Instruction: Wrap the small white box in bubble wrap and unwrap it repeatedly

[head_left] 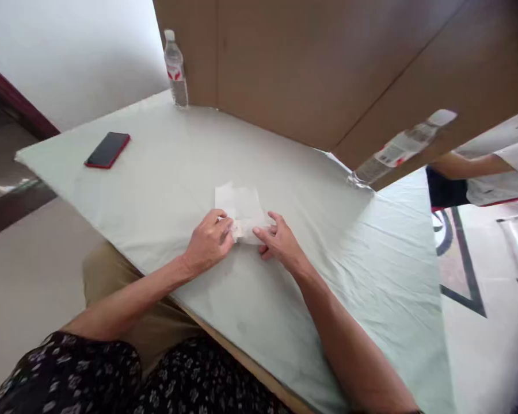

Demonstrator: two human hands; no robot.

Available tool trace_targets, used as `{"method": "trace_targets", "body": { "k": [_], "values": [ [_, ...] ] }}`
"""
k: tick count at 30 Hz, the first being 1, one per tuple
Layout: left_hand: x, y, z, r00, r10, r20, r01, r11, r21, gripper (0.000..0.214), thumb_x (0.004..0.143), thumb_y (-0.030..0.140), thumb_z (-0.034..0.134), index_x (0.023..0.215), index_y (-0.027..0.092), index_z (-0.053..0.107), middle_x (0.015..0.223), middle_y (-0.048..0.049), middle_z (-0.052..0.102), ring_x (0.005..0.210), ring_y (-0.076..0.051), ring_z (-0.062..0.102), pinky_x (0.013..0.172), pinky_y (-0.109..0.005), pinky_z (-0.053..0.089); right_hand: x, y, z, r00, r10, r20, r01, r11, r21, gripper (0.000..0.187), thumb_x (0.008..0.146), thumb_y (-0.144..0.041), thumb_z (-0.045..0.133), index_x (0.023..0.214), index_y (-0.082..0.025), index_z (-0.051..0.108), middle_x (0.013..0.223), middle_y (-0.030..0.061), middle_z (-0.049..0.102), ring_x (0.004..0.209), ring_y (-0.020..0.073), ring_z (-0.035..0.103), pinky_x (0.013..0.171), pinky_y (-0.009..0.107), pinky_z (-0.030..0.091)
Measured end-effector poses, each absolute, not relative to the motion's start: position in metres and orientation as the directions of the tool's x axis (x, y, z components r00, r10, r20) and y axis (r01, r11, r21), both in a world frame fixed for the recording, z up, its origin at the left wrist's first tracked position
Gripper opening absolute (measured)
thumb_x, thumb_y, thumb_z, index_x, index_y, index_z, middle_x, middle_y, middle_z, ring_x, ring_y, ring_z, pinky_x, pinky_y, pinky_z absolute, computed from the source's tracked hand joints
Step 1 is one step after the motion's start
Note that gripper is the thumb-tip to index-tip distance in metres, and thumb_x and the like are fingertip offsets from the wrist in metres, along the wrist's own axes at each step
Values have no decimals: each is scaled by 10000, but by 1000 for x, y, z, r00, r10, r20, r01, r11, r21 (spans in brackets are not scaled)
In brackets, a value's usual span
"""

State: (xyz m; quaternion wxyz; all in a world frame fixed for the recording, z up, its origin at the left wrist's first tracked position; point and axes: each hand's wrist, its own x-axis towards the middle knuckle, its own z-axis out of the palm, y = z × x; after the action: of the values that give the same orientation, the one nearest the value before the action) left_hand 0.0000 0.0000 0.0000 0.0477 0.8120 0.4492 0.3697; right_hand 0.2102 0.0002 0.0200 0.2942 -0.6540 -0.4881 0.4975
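A small, thin white sheet (247, 201), partly see-through, lies on the pale green cloth in front of me. Whether it is paper or plastic film I cannot tell. My left hand (210, 238) has its fingers closed in a pinch at the sheet's near left corner, where a small crumpled, whitish bit (236, 230) shows. At the near right edge, my right hand (281, 241) holds the sheet with its thumb on top, the index finger stretched out and the other fingers curled below.
Brown cardboard panels (276, 69) stand along the table's far side. One water bottle (175, 69) stands at the back left, another (399, 150) at the right by the panels. A red-edged phone (107, 150) lies on the tablecloth (164, 155). Another person's arm (479, 167) shows at far right.
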Motion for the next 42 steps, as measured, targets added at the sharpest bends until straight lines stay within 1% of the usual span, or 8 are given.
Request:
{"method": "trace_targets", "body": {
  "k": [4,7,10,15,25,33,37,42],
  "values": [
    [-3,7,3,400,741,539,662,-641,390,176,861,117,537,987,168,647,985,-96,676,944,-225,663,846,-340,559,201,6,11,69,962,-264,349,-271,-897,950,809,-420,683,1590,-141,219,1043,111,659,528,132,564,461,301,499],
    [-2,7,3,408,729,549,687,-642,342,167,871,125,540,987,165,653,989,-103,686,928,-232,654,840,-355,552,195,9,5,89,992,-90,418,-119,-901,895,792,-371,665,1562,-119,284,738,-29,577,570,151,522,543,298,481],
    [0,5,2,394,712,581,730,-626,273,168,867,129,555,988,155,669,979,-105,700,890,-248,641,813,-381,543,188,10,5,89,995,39,483,-9,-876,820,789,-333,633,1527,-106,353,639,-77,496,627,163,527,656,319,476],
    [2,3,0,366,704,609,740,-617,268,165,869,137,571,986,147,687,958,-101,702,852,-246,629,769,-374,536,176,7,14,62,996,57,426,26,-904,769,803,-321,616,1506,-115,384,680,-68,555,634,145,533,672,314,467],
    [4,6,-4,330,788,520,649,-589,481,134,924,156,517,950,148,648,965,-111,672,915,-224,641,816,-336,552,156,-4,23,25,995,98,517,71,-853,649,877,-338,603,1482,-153,458,863,13,731,643,146,626,693,318,529],
    [-1,7,-5,231,884,407,491,-467,736,454,805,156,590,1257,137,557,1063,-101,669,883,-195,642,781,-330,554,171,-11,30,-274,956,104,670,268,-692,541,938,-236,458,1476,-183,444,1122,74,760,712,162,676,699,325,530],
    [-1,6,-1,193,922,335,423,-386,820,359,787,181,629,1142,170,571,1066,-68,653,736,-134,597,678,-282,522,173,-10,30,-395,912,108,760,390,-520,606,921,-204,467,1519,-180,375,1202,96,740,769,193,693,656,321,496],
    [3,5,2,175,919,354,482,-393,783,144,856,209,633,982,190,567,1007,-41,614,711,-119,544,677,-276,490,173,-3,33,-460,885,72,795,447,-411,677,891,-175,460,1551,-131,315,1222,113,735,777,214,691,613,319,457]
  ]
}}
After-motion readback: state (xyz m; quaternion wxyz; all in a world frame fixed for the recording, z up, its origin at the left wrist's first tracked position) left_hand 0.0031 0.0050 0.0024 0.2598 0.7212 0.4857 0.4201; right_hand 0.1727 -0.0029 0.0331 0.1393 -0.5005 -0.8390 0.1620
